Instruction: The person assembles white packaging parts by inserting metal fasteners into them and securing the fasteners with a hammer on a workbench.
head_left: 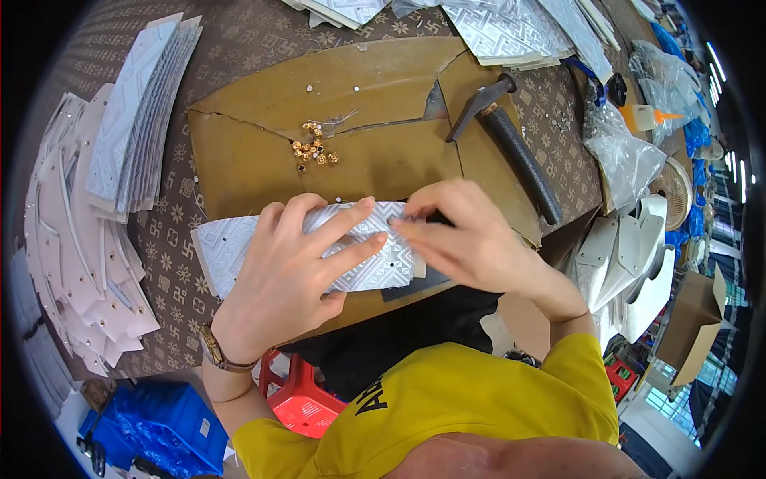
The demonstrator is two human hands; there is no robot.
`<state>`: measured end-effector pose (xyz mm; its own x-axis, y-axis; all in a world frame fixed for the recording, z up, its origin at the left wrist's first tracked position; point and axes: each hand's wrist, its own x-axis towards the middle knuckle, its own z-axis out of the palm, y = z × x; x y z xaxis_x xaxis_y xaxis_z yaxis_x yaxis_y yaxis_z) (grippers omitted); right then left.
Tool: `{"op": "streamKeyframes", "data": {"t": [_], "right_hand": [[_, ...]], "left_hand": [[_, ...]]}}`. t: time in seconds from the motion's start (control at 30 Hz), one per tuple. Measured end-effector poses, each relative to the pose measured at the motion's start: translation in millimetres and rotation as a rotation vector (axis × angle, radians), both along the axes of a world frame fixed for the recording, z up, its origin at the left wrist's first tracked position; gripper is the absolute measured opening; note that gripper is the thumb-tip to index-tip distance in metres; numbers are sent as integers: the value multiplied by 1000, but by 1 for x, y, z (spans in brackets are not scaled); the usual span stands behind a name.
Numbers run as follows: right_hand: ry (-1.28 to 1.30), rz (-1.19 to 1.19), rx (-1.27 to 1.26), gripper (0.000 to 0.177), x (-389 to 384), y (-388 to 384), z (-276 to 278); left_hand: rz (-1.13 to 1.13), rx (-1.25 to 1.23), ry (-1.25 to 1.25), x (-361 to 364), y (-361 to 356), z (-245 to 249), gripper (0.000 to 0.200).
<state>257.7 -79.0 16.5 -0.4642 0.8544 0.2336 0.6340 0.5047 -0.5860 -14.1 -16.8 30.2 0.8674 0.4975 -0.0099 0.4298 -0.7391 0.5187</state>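
Observation:
A silvery patterned panel with small dark holes lies on the brown board at the board's near edge. My left hand rests flat over the panel with its fingers spread. At the panel's right end, my right hand has thumb and fingers pinched together near a hole; whatever sits between the fingertips is too small to make out. Several gold rose-shaped pieces lie in a loose pile beyond the panel. A hammer with a black handle rests on the board's right side.
Stacked silvery panels and pale pink studded pieces line the left. More patterned panels lie at the back. On the right are plastic bags, an orange-tipped bottle and white shaped pieces.

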Motion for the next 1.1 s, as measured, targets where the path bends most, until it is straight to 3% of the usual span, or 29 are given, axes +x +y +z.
{"op": "streamKeyframes", "data": {"t": [0.07, 0.2, 0.37, 0.47, 0.53, 0.57, 0.73, 0.77, 0.83, 1.0, 1.1], "right_hand": [[8, -200, 86, 27, 18, 0, -2], [-475, -737, 382, 23, 56, 19, -15], [-478, -709, 284, 29, 75, 24, -26], [-275, -712, -14, 33, 65, 1, -1], [62, -557, -15, 33, 56, -21, 28], [64, -568, -27, 33, 55, -34, 25], [-401, -426, -1144, 35, 48, -74, 13], [-399, -425, -1140, 35, 45, -72, 10], [-66, -198, -451, 34, 15, -40, 21], [57, -474, -233, 15, 24, -25, 18], [-126, -642, -45, 16, 44, 0, 2]], "left_hand": [[-6, 2, -13, -1, 0, -1, 74], [-15, 9, -27, -4, -2, -3, 73], [-29, 34, -52, -6, -1, -6, 72], [-29, 49, -57, -7, 1, -4, 70], [-40, 30, -55, -6, -1, -7, 69], [-40, 26, -43, -5, -1, -7, 69], [-45, 15, -11, -5, 2, -4, 67], [-49, 21, -6, -5, 2, -3, 67], [-45, 33, -14, -5, 0, -3, 67], [-51, 33, -70, -7, 2, -7, 68], [-9, 20, -140, -12, 15, 3, 71]]}}
